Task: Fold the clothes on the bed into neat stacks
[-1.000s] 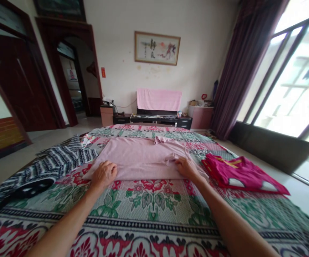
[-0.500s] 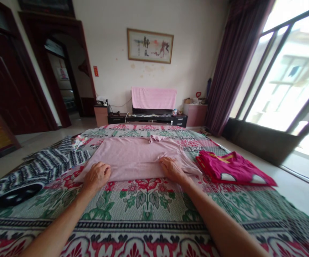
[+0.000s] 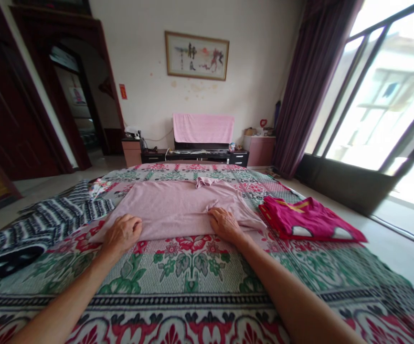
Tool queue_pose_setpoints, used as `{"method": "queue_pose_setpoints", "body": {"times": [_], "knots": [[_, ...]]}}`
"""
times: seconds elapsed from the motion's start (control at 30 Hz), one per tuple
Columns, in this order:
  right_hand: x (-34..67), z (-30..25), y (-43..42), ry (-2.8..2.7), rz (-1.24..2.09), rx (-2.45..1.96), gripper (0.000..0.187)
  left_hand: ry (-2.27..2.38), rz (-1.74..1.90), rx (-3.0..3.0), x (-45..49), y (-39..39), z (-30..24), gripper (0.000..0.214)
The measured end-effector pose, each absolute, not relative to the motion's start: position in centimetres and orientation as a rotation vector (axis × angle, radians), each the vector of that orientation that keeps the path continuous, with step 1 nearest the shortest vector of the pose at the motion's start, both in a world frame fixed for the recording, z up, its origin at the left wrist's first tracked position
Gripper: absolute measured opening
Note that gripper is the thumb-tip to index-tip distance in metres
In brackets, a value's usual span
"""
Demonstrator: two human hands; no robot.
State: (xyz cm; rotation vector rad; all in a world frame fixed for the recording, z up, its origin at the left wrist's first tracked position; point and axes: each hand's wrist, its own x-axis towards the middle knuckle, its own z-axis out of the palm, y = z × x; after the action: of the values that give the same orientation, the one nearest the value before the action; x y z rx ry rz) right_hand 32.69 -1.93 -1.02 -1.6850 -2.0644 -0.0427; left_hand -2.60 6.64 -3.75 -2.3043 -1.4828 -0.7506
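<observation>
In the head view, a pink shirt [image 3: 171, 203] lies spread midway between the left and right edges of the bed [image 3: 192, 282]. The left hand [image 3: 123, 232], loosely curled, and the right hand [image 3: 225, 223], half curled, rest on it; I cannot tell whether either grips cloth. Striped clothing [image 3: 56, 222] lies toward the bed's left edge, folded magenta clothing [image 3: 310, 220] toward its right.

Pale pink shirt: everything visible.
The pale pink shirt looks like thin, soft, plain fabric. It lies spread out on the floral blanket, lightly wrinkled, bunched at the far edge and beside the right hand. That hand touches its near right part; the left hand, curled, rests at the near edge, toward the left. Whether either grips is unclear. Striped clothing lies to its left, magenta clothing to its right.
</observation>
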Motion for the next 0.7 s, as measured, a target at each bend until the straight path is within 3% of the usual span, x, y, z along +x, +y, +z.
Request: {"method": "queue_pose_setpoints", "body": {"times": [0.43,0.7], "knots": [[32.6,-0.9,-2.0,-2.164,-0.049,-1.853,0.049,-1.545,-0.690,-2.307,-3.3,8.5,-5.0,0.041],[32.4,-0.7,-2.6,-2.099,-0.182,-1.841,0.046,-1.653,-0.537,-2.271,-3.2,7.7,-4.0,0.045]]}}
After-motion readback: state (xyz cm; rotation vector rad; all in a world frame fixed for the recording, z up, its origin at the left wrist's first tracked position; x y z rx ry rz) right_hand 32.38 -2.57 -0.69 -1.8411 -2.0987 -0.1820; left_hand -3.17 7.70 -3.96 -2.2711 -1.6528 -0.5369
